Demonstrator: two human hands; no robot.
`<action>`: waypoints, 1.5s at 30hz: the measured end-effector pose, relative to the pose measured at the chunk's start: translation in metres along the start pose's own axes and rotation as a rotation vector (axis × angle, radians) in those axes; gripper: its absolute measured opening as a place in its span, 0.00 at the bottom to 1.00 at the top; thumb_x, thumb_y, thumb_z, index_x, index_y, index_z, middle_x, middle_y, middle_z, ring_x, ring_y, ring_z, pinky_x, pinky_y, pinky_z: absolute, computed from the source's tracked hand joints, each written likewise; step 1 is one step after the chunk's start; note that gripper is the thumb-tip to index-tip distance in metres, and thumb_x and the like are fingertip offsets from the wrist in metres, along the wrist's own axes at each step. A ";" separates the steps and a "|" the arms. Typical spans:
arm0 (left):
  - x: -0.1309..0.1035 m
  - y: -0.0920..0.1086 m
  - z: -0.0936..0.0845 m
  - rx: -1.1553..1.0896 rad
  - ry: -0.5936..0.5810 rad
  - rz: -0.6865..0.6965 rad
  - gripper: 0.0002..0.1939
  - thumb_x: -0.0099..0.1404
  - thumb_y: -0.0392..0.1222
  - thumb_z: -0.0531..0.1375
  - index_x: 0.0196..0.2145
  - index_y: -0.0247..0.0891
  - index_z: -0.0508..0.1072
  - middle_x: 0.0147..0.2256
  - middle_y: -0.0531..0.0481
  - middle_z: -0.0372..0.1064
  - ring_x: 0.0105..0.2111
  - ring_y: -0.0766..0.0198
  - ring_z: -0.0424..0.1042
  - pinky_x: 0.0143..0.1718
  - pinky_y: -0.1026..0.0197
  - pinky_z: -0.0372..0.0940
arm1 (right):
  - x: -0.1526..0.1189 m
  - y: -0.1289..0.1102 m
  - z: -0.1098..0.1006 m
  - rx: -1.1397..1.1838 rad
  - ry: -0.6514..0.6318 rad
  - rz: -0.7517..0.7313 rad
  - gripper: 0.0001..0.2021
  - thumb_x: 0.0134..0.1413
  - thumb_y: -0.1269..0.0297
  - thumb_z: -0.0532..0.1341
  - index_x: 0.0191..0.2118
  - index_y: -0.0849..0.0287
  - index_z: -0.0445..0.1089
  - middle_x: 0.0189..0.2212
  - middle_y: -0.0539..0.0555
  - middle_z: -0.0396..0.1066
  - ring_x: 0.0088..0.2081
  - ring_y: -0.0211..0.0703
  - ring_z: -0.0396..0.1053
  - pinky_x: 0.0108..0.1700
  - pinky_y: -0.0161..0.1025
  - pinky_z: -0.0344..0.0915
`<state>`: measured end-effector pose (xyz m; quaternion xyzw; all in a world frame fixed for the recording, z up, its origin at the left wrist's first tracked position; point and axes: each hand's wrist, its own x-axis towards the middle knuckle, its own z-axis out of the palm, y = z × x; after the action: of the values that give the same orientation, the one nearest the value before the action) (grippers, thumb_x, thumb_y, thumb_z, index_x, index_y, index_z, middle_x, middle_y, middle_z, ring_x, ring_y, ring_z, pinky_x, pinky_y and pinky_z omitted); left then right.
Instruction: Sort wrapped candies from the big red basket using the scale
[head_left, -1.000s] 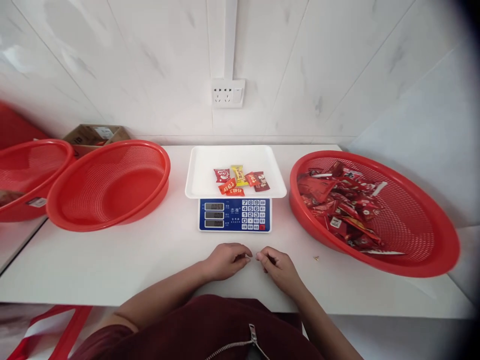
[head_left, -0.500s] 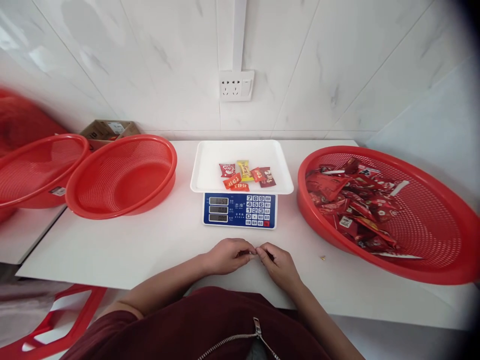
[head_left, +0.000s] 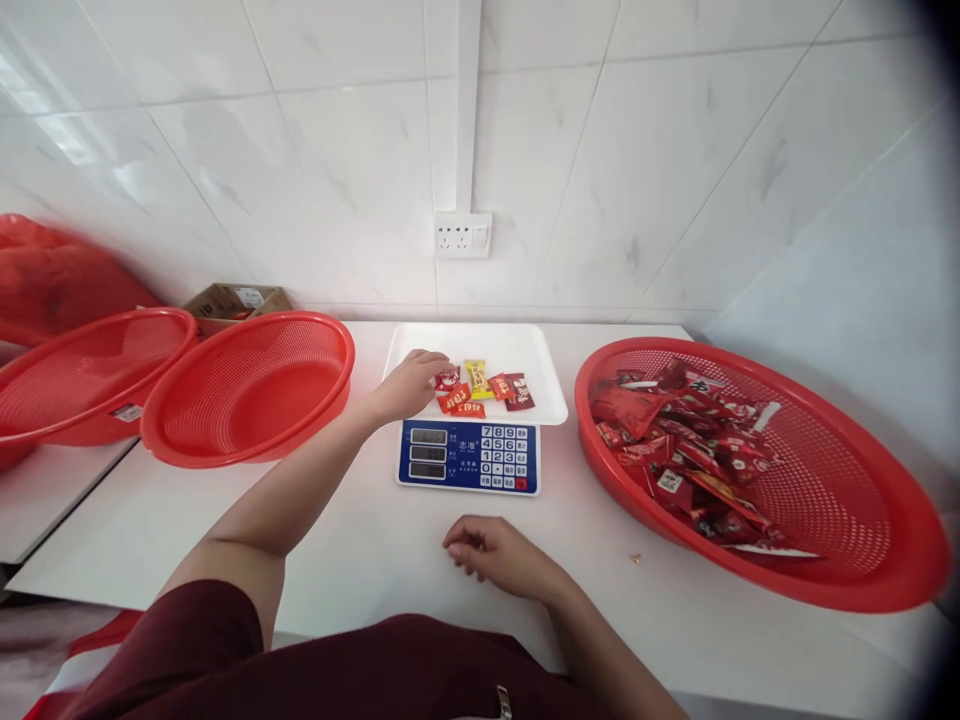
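My left hand (head_left: 411,384) is over the left part of the white tray (head_left: 551,402) on a digital scale (head_left: 468,457). Its fingers are stretched out at a dark red wrapped candy (head_left: 448,379), which they partly cover. Beside that candy lie a yellow wrapped candy (head_left: 477,379), a maroon one (head_left: 519,391) and several small red ones (head_left: 454,400). In front of the scale, my right hand (head_left: 499,556) rests low over the table with its fingers loosely curled; nothing shows in them.
A red basket (head_left: 847,490) of red snack packets (head_left: 697,430) stands at right. Two more red baskets (head_left: 247,390) are at left, with a cardboard box (head_left: 232,300) and a red bag (head_left: 67,285) behind. A tiny gold bit (head_left: 635,558) lies on the table (head_left: 360,560).
My hands, fingertips together before, have parted. The left has moved up and forward to the candies on the tray; the right has shifted slightly left and curled. The view has tilted up.
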<state>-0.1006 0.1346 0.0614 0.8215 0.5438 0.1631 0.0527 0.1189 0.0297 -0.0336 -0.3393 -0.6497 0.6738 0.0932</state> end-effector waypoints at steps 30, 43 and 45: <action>-0.077 -0.047 -0.064 0.453 0.302 -0.589 0.19 0.63 0.49 0.51 0.44 0.32 0.66 0.45 0.38 0.66 0.49 0.42 0.60 0.49 0.43 0.55 | 0.005 0.014 0.008 -0.004 0.080 -0.024 0.09 0.52 0.65 0.54 0.37 0.59 0.69 0.26 0.48 0.64 0.22 0.32 0.62 0.25 0.31 0.61; 0.004 0.025 0.011 0.039 0.002 -0.227 0.08 0.60 0.39 0.54 0.38 0.41 0.68 0.35 0.48 0.70 0.35 0.57 0.69 0.32 0.60 0.63 | 0.006 0.016 0.009 0.073 0.111 -0.025 0.10 0.51 0.61 0.56 0.38 0.59 0.68 0.26 0.47 0.63 0.23 0.32 0.63 0.24 0.31 0.63; -0.004 0.015 -0.003 0.071 0.064 -0.276 0.09 0.60 0.37 0.52 0.38 0.41 0.67 0.38 0.46 0.69 0.36 0.57 0.69 0.32 0.60 0.62 | 0.006 0.016 0.009 0.066 0.111 -0.022 0.10 0.51 0.61 0.56 0.38 0.58 0.68 0.25 0.47 0.63 0.23 0.32 0.63 0.24 0.30 0.62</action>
<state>-0.0900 0.1251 0.0674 0.7346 0.6585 0.1612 0.0283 0.1145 0.0230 -0.0513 -0.3658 -0.6247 0.6739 0.1474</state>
